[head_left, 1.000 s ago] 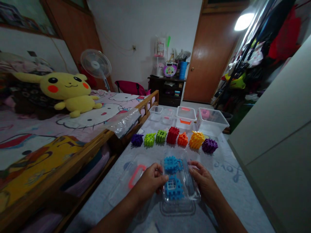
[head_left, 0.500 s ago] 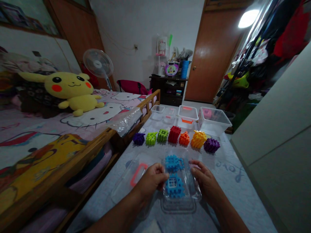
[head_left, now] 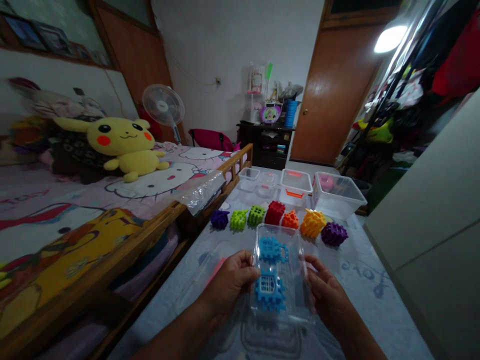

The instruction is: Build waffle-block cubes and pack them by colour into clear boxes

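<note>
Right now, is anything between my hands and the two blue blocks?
Yes: the clear plastic box held by your left hand and your right hand. Its walls separate your hands from the two blue blocks inside it.

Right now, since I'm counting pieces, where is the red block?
Head view: the red plastic block sits in the row, right of the green block and left of the orange block.

my left hand (head_left: 230,285) on the left, fingers (head_left: 243,262) curled inward, thumb pointing right. my right hand (head_left: 328,300) well apart on the right, fingers angled up and left, slightly spread. palms face each other. left forearm (head_left: 176,330) slants in from near left, right forearm (head_left: 360,340) from near right, wrists slightly bent.
</note>
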The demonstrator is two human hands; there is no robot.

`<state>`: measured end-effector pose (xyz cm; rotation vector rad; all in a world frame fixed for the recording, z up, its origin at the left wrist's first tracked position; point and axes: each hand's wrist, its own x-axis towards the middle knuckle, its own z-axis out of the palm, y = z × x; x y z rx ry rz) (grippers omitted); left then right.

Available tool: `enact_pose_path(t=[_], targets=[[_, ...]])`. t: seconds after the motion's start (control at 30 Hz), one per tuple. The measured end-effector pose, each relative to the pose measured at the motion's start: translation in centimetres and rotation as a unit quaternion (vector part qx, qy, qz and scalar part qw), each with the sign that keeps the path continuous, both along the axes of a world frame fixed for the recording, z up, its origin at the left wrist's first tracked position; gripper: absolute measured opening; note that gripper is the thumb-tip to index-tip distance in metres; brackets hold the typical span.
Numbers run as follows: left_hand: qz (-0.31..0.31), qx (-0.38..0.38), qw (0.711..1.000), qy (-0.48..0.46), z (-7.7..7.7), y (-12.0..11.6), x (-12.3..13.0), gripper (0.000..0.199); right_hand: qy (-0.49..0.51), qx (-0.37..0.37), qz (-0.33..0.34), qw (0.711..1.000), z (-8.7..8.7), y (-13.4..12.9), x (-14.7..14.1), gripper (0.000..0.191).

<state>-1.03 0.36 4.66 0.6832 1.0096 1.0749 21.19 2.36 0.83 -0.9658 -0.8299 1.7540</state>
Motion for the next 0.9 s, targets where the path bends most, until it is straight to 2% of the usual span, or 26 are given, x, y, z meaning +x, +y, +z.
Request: enact_pose_path(t=[0.17,0.3,0.47,0.6,0.73,0.9], targets=[[0.005,-0.007,1.000,0.010,0.0,0.1,-0.2,0.024,0.010,-0.009,0.000,1.000,0.2,-0.2,-0.3,0.049],[-0.008,-0.018,0.999,0.030,-0.6,0.0,-0.1,0.025,0.005,-0.015,-0.025,1.000,0.0,-0.1,-0.3,0.046],[-0.012,-0.031,0.998,0.048,-1.6,0.1,0.0,0.030,-0.008,-0.014,-0.010,1.000,-0.9,0.3,-0.1,0.044],[-0.003,-0.035,0.998,0.060,-2.2,0.1,0.4,0.028,-0.013,-0.009,-0.007,1.000,-1.0,0.3,-0.1,0.042],[0.014,-0.024,0.999,0.016,-1.6,-0.3,0.4,0.026,0.013,0.009,0.023,1.000,-0.5,0.1,0.0,0.036],[0.015,-0.007,0.999,-0.046,0.6,-0.3,-0.6,0.031,0.063,0.044,0.053,0.996,-0.5,-0.3,0.1,0.044]])
